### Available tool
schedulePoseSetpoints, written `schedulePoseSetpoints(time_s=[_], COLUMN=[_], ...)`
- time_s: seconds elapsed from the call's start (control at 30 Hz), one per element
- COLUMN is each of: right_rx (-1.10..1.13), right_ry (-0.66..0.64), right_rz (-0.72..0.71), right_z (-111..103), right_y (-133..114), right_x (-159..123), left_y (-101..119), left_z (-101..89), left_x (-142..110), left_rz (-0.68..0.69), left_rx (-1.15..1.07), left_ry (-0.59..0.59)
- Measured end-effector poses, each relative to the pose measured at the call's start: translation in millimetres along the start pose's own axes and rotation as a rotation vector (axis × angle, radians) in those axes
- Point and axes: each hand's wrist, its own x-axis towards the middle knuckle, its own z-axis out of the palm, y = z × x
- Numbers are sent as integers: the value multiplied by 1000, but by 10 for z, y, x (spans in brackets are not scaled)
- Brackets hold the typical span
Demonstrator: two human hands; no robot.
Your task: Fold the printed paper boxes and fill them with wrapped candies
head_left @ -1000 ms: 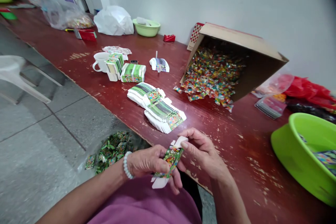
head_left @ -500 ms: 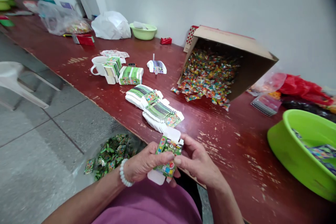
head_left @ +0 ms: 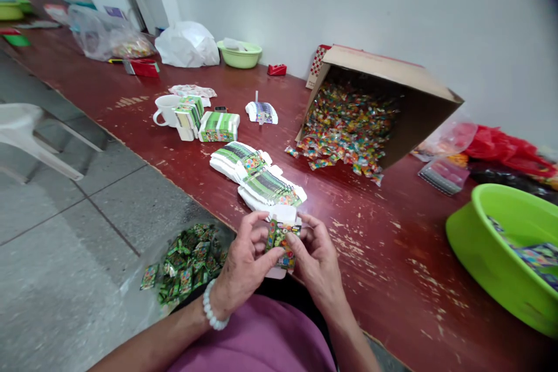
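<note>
My left hand [head_left: 244, 264] and my right hand [head_left: 316, 261] both grip a small colourful printed carton [head_left: 281, 238], held upright between them at the table's near edge, its white top flap open. My left wrist wears a white bead bracelet. Just beyond my hands lie stacks of flat green-and-white carton blanks [head_left: 257, 177] on the red-brown table [head_left: 392, 256].
A tipped cardboard box [head_left: 392, 99] spills wrapped candies [head_left: 344, 128]. A green basin [head_left: 505, 256] sits right. A white mug [head_left: 166, 110], filled cartons [head_left: 218, 126], bags and a pale bowl [head_left: 239, 55] lie further back. Green packets [head_left: 187, 258] fill a bag on the floor.
The carton went from slanted and flat to upright between both hands. My hands drew closer together and rose toward the table edge.
</note>
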Motion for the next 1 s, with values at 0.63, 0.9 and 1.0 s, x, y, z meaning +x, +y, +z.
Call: schedulePoseSetpoints(time_s=[0.63,0.9,1.0], right_rx=[299,29,-12], right_ry=[-112,-39,-110], right_rz=[214,-44,-45], right_z=[-164,-87,-90], right_y=[84,15,-13], right_x=[105,12,-1], left_y=[67,48,-8], left_z=[-177,-117,-69], left_x=[42,22,28], left_rz=[-95,-324,-465], left_rx=[-117,-442,-495], left_ry=[-270,-285,-350])
